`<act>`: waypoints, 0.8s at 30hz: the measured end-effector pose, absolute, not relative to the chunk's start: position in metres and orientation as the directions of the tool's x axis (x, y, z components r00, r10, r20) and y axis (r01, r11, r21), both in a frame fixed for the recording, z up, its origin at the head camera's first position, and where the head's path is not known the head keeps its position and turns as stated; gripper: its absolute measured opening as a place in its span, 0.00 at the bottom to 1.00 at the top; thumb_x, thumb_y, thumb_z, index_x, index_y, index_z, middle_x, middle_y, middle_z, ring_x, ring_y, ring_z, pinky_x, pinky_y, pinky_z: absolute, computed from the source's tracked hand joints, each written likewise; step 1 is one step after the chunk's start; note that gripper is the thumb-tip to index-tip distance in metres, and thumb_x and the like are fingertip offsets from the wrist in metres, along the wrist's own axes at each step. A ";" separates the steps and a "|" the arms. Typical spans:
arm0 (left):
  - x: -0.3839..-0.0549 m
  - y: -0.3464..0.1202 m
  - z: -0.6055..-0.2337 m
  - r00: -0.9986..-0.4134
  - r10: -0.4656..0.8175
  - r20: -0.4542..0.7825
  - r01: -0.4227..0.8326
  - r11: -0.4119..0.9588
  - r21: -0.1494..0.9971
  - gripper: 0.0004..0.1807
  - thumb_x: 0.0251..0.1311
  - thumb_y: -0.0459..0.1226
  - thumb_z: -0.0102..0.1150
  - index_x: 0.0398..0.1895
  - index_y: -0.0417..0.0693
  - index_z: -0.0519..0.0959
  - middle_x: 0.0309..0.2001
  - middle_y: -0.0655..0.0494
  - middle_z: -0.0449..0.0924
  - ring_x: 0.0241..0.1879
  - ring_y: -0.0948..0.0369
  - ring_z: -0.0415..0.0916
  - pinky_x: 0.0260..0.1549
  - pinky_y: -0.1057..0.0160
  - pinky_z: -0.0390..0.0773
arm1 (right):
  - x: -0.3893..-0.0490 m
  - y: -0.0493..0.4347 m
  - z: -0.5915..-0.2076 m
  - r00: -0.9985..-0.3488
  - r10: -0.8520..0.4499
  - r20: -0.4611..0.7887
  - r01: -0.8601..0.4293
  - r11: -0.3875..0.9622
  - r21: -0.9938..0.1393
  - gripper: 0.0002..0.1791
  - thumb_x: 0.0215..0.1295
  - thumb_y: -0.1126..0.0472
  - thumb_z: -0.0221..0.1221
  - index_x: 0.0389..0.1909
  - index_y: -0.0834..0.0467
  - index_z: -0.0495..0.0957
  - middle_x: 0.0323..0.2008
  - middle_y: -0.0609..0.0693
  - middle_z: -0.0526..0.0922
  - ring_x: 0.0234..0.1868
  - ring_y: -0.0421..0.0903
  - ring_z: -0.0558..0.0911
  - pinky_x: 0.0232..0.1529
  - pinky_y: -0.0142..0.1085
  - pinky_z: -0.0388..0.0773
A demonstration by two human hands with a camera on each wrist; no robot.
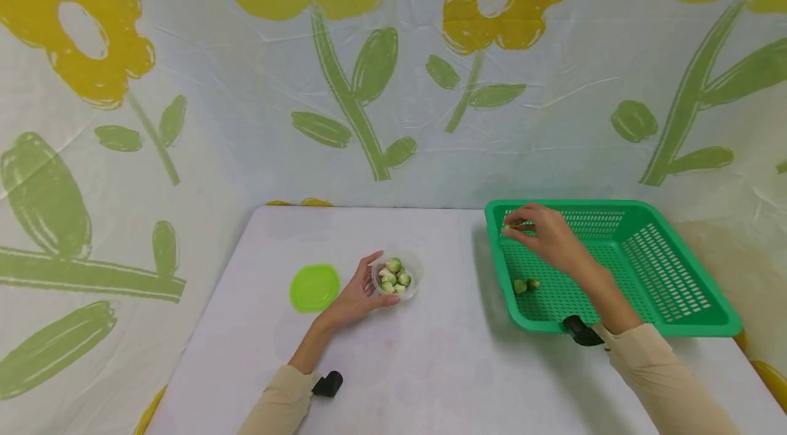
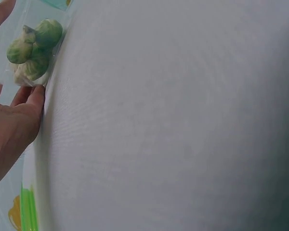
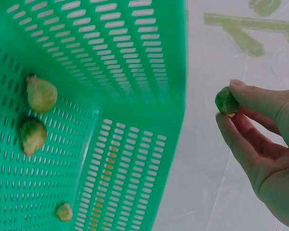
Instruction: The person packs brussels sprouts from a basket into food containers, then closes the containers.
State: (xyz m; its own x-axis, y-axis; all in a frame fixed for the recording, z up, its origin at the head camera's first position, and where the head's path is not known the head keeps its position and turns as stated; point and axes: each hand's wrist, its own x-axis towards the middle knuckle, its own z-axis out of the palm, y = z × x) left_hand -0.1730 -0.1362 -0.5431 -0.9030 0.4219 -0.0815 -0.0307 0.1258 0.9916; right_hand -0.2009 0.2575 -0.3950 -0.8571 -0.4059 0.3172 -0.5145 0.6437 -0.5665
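White table [image 1: 443, 367]; right hand [image 1: 544, 233] pinching sprout [image 3: 227, 101].

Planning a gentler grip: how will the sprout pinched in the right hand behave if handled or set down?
The sprout looks small and rounded, so it would probably roll if set on the table. The right hand holds it with fingertips alone, suggesting it is light. Its leafy surface likely gives fair grip, not slippery.
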 end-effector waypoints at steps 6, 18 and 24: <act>-0.173 -0.136 -0.543 -0.900 0.429 -0.077 -0.034 0.106 0.994 0.56 0.59 0.39 0.76 0.82 0.63 0.46 0.78 0.49 0.53 0.79 0.56 0.48 0.76 0.53 0.54 | -0.194 0.245 -0.396 -0.840 -0.379 0.387 -0.542 0.610 -0.578 0.09 0.63 0.74 0.68 0.44 0.68 0.84 0.45 0.61 0.82 0.44 0.59 0.86 0.46 0.49 0.86; -0.174 -0.136 -0.541 -0.903 0.424 -0.071 -0.033 0.097 0.995 0.56 0.59 0.38 0.76 0.82 0.61 0.47 0.77 0.49 0.54 0.79 0.57 0.50 0.76 0.54 0.53 | -0.179 0.218 -0.394 -0.824 -0.350 0.445 -0.564 0.580 -0.587 0.09 0.63 0.74 0.68 0.44 0.66 0.84 0.44 0.60 0.82 0.42 0.57 0.87 0.46 0.47 0.86; -0.173 -0.135 -0.543 -0.897 0.435 -0.076 -0.039 0.094 0.995 0.56 0.59 0.38 0.76 0.81 0.63 0.47 0.77 0.49 0.54 0.79 0.56 0.49 0.76 0.53 0.53 | -0.173 0.206 -0.400 -0.817 -0.325 0.477 -0.573 0.549 -0.608 0.09 0.61 0.75 0.69 0.43 0.66 0.85 0.43 0.58 0.82 0.42 0.57 0.87 0.46 0.49 0.86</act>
State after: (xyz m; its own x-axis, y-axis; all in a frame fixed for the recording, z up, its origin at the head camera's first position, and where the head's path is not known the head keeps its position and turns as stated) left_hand -0.1732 -0.1351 -0.5427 -0.8971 0.4353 -0.0761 -0.0387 0.0942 0.9948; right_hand -0.1731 0.2057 -0.4004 -0.8169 -0.3246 0.4768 -0.5732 0.5494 -0.6079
